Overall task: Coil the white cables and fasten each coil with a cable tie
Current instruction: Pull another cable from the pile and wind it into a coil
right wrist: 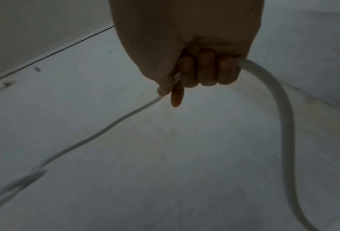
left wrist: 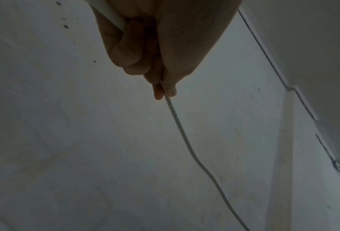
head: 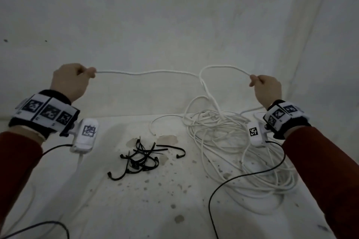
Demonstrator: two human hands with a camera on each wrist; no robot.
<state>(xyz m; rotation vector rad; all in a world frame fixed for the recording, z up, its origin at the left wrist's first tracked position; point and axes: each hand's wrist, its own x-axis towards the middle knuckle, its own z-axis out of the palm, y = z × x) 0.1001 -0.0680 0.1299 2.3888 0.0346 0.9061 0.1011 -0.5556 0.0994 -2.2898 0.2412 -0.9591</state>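
A white table (head: 136, 209), stained and speckled, stands against a pale wall, and it carries everything the task needs. The biggest thing on it is the loose heap of white cable (head: 223, 141) on the right side, many tangled loops lying over one another; how many separate cables make up the heap cannot be told, and no finished coil shows. One strand rises out of the heap, forms a small loop in the air and runs level between the two raised hands, probably held stretched so a length can be measured off and untwisted before the first turn of a coil is laid. The left hand (head: 71, 80) is clenched round the strand, thumb and forefinger pinching it where it leaves the fist. The right hand (head: 267, 89) grasps it likewise, fingers curled round the cable with the thumb pressing it, and a further length drops from the back of that fist toward the heap. Both hands are well above the table and well apart. Near the middle of the table, left of the heap and apart from it, lies a small pile of black cable ties (head: 143, 158), roughly eight by my count though they overlap too much to be sure, seemingly left within reach for when a coil is ready. None has been used yet.
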